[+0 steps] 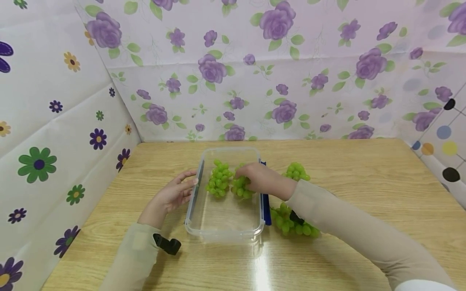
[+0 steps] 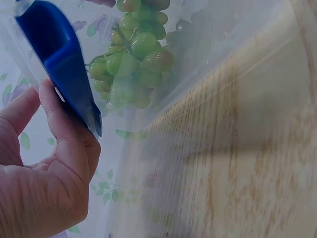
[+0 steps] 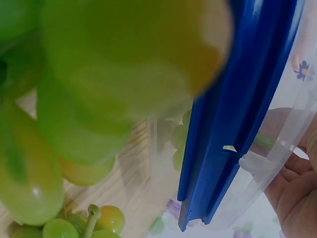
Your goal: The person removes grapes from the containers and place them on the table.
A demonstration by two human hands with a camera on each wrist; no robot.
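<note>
A bunch of green grapes (image 1: 239, 188), pinched by the right hand (image 1: 259, 177), is inside the clear container (image 1: 225, 233) near the worktop's (image 1: 364, 173) back edge, beside a second bunch (image 1: 219, 180). The left hand (image 1: 175, 194), fingers loosely spread, touches the container's left side; further bunches (image 1: 296, 172) lie to its right.

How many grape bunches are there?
4: left bunch in the container, right bunch there at the right hand, far bunch and near bunch on the table; the sleeve may hide more.
</note>
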